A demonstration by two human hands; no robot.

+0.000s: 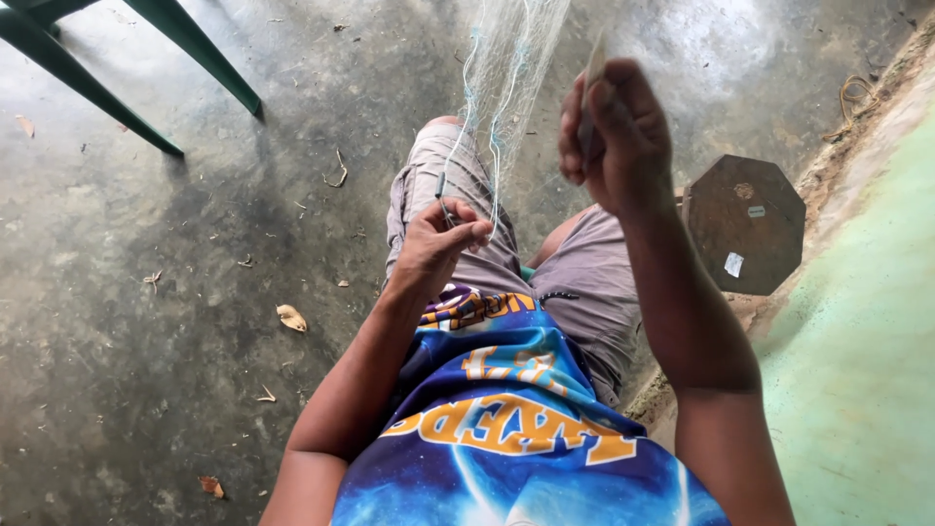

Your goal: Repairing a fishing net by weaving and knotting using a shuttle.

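The person sits with knees forward, looking down past a blue printed shirt [506,438] and grey shorts [575,282] to a concrete floor [175,321]. The left hand [443,239] rests low over the left thigh, fingers pinched closed on a bunch of fine net [506,68] strands. The right hand [614,131] is raised higher and a little farther out, closed around a thin flat tool [592,73] whose pale tip pokes up above the fingers; what kind of tool it is cannot be told for sure.

The net runs as a narrow, near-vertical band from the left hand's pinch up and away to the top edge of the view, pale and blue-tinged, its long axis pointing away from the body. It lies between the two hands, touching the left and just beside the right, so the left hand is the nearer to it. The stretch between the hands looks taut.

To the right, near the right knee, an octagonal brown board [745,224] lies by a pale green wall [867,341], which closes that side. To the left the floor is open, scattered with dry leaves [290,318]. Farther off at upper left stand green chair legs [146,58], well apart from the hands.
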